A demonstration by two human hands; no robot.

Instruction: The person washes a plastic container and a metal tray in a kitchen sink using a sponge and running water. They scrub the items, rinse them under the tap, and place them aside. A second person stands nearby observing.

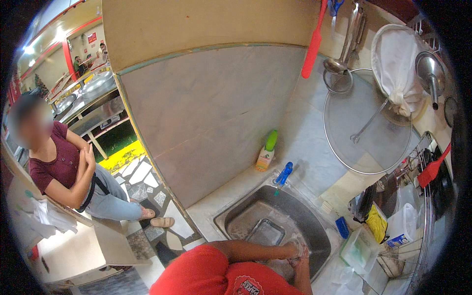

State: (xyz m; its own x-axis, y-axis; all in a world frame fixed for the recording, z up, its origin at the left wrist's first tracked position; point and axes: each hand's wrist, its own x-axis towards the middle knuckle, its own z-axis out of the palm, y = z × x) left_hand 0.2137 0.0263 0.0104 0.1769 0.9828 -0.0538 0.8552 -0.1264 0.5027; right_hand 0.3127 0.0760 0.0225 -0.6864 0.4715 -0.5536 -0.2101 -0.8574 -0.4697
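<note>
My left hand (294, 249) and my right hand (304, 253) are pressed together low over a stainless steel sink (318, 221). Pale patches that look like suds or water show on them. Their fingers overlap, and I cannot make out anything held between them. Beside my left hand, a shallow rectangular tray (266, 231) rests on the sink's bottom. A blue-handled faucet (284, 174) stands at the sink's back corner. My forearms and red shirt hide the near part of the basin.
A green-capped bottle (267, 152) stands by the faucet. Right of the sink are a blue sponge or brush (342, 227) and a translucent plastic container (358, 251). A large round strainer (365, 136) and a ladle (336, 65) hang above. A person (62, 158) stands at left, arms folded.
</note>
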